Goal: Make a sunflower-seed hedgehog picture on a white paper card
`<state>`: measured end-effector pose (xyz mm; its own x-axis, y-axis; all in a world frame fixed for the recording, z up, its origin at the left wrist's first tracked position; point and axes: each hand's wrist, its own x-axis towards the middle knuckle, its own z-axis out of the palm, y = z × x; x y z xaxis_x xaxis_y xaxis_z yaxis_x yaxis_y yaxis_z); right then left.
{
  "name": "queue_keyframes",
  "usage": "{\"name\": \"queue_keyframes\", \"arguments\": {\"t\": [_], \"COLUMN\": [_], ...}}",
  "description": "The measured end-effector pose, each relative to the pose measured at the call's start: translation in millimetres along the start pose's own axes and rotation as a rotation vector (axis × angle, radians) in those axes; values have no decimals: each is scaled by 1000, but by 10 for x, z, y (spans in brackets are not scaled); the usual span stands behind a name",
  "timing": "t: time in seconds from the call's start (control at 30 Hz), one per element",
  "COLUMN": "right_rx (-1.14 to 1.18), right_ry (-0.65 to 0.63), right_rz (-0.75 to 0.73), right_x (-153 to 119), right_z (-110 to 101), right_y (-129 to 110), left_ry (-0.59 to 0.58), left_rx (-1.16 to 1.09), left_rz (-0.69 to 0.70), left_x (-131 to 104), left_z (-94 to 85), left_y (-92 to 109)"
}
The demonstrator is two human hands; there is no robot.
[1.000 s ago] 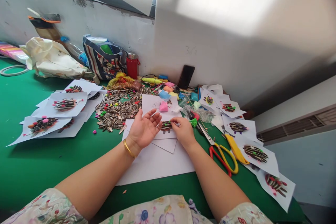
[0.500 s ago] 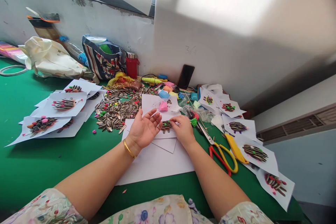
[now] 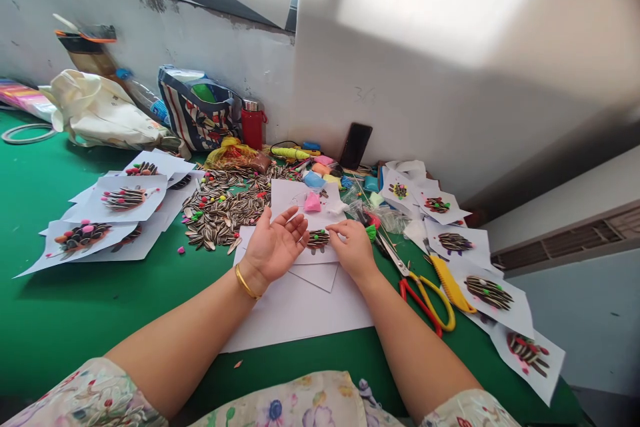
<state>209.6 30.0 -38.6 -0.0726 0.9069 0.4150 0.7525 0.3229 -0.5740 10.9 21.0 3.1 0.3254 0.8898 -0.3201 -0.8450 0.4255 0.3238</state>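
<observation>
Palm up and fingers spread, my left hand (image 3: 278, 245) rests over white paper (image 3: 305, 307), with nothing in it. A gold bangle circles that wrist. My right hand (image 3: 354, 247) is pinched at the right edge of a striped seed figure (image 3: 318, 239) with green and red dots; whatever lies between the fingertips is too small to name. Part of the figure is hidden by my left fingers. Behind it, a pink clay lump (image 3: 313, 202) sits on another white sheet (image 3: 284, 197).
Left of centre spreads a seed pile (image 3: 220, 210). Scissors (image 3: 427, 300) and a yellow cutter (image 3: 451, 285) lie right of my right hand. Papers with seed figures flank both sides. A red bottle (image 3: 253, 125), bags and a phone (image 3: 355, 145) stand along the wall.
My right hand has shifted slightly right, away from the seed figure, still pinched. My left hand keeps its open pose. The whole view has moved very slightly.
</observation>
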Motion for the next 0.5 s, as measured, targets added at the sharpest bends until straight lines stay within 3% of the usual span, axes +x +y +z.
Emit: {"name": "queue_keyframes", "arguments": {"t": [0.5], "right_rx": [-60], "right_ry": [-27], "right_rz": [-32], "right_x": [-23], "right_z": [3], "right_y": [12], "left_ry": [0], "left_rx": [-9], "left_rz": [0], "left_x": [2], "left_z": [-14], "left_y": [0]}}
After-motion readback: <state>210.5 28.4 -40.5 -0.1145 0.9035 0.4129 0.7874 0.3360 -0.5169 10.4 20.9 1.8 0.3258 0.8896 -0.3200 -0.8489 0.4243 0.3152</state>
